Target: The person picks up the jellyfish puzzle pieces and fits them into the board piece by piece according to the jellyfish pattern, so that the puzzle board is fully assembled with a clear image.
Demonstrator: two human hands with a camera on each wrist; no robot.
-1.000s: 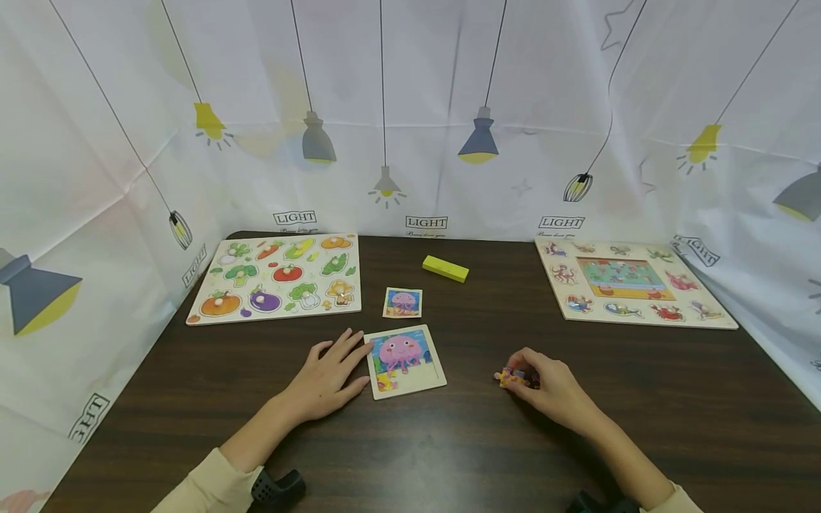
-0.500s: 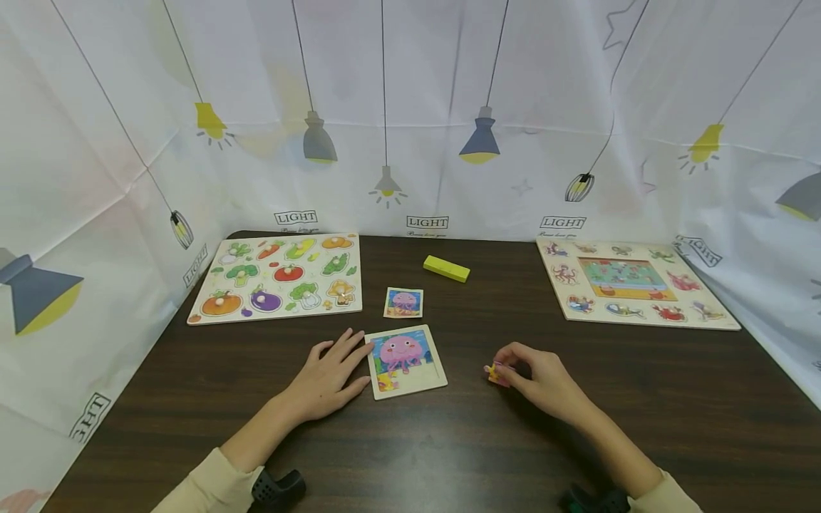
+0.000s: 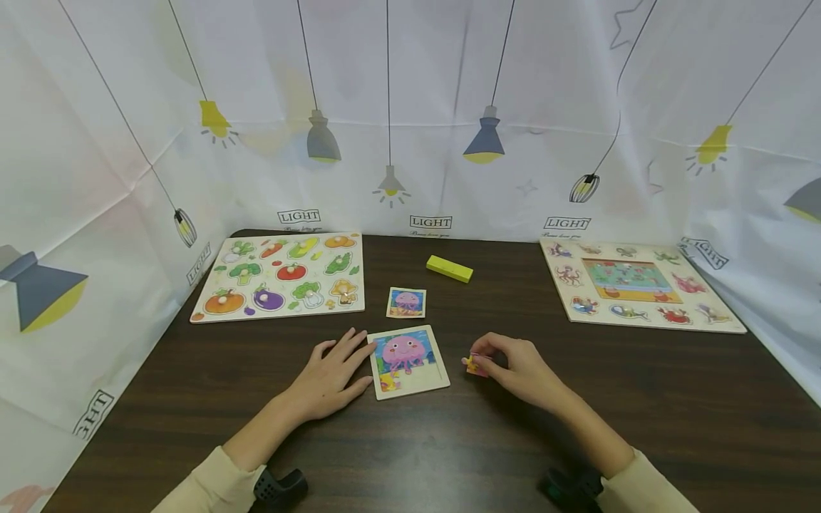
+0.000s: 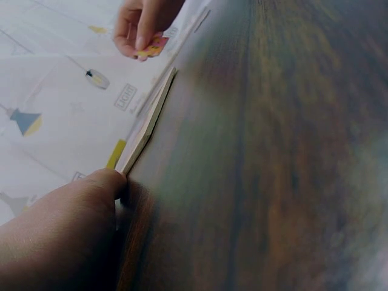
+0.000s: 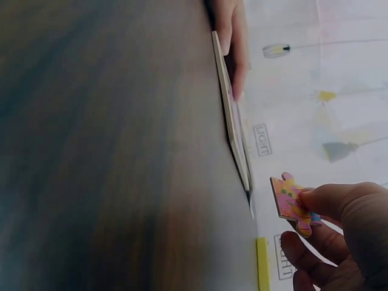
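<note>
A square jellyfish puzzle board [image 3: 420, 381] lies on the dark table, its lower right part showing bare wood and a yellow piece filling the lower left. My left hand [image 3: 330, 377] rests at the board's left edge with fingers spread, fingertips on the frame. To the right of the board, my right hand [image 3: 522, 367] pinches a pink and yellow puzzle piece [image 5: 291, 203] between thumb and fingers, above the table. Behind the board lies a small jellyfish picture card [image 3: 406, 303].
A vegetable peg puzzle [image 3: 288, 288] lies at the back left, and a sea-animal puzzle board [image 3: 641, 285] at the back right. Between them sits a yellow block [image 3: 450, 268]. A white curtain [image 3: 410, 85] printed with lamps hangs behind the table.
My right hand has moved left toward the jellyfish board, carrying the puzzle piece, which has turned in the fingers. The left hand and the board stay in place.
</note>
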